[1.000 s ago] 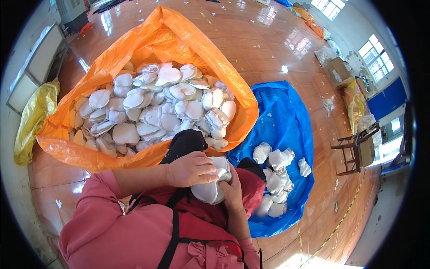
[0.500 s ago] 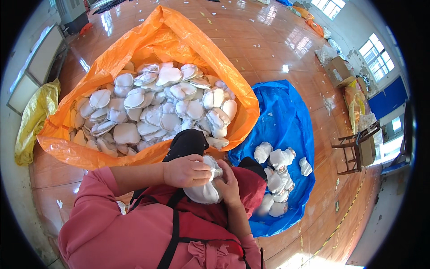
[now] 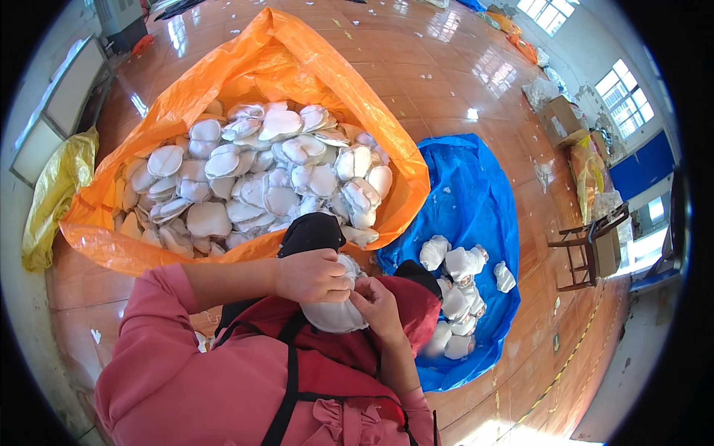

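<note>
Above my lap I hold a soft white padded fabric piece [image 3: 335, 317]. My left hand [image 3: 315, 276] is closed on its upper left part, fingers bent over the top. The fingertips of my right hand [image 3: 378, 305] pinch its right edge, close beside the left fingers. What lies between the fingertips is too small to make out. Just beyond my knees, a large orange sack [image 3: 357, 89] lies open, heaped with flat white fabric pieces [image 3: 279, 186]. To the right, a blue sack [image 3: 468, 178] holds several rounder, bunched white pieces [image 3: 465, 264].
A yellow plastic bag [image 3: 63, 201] lies by the left wall near a leaning board [image 3: 74, 85]. On the right are a wooden chair [image 3: 587, 249], a cardboard box [image 3: 559, 119] and more bags. White scraps dot the shiny tiled floor [image 3: 416, 56].
My right hand has turned and moved slightly lower, its fingers now pinched together near the left ones. My left fingers have curled tighter on the white piece.
</note>
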Demonstrator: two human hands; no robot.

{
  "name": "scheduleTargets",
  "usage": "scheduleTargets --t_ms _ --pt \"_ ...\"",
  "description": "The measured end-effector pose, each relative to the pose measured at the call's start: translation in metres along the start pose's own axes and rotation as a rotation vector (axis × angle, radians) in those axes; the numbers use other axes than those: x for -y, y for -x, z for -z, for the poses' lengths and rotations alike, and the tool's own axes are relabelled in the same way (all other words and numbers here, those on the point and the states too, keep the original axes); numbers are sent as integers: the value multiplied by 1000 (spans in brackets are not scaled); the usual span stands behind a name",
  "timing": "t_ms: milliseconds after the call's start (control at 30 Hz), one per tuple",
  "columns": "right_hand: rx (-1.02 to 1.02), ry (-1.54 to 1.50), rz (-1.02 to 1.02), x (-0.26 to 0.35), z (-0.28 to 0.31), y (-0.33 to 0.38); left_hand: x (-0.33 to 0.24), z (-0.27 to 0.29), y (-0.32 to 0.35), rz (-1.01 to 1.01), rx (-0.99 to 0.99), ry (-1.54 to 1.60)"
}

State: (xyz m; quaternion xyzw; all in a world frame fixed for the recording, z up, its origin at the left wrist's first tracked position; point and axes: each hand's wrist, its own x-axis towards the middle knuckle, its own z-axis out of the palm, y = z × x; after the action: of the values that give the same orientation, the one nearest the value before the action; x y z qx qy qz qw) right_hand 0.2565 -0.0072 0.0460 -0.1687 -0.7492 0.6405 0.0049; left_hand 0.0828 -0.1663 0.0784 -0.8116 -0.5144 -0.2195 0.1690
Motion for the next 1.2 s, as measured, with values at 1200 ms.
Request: scheduleTargets --t_ms 1200 --pt "-313 -286 383 -24 -20 0 -14 11 -14 708 770 529"
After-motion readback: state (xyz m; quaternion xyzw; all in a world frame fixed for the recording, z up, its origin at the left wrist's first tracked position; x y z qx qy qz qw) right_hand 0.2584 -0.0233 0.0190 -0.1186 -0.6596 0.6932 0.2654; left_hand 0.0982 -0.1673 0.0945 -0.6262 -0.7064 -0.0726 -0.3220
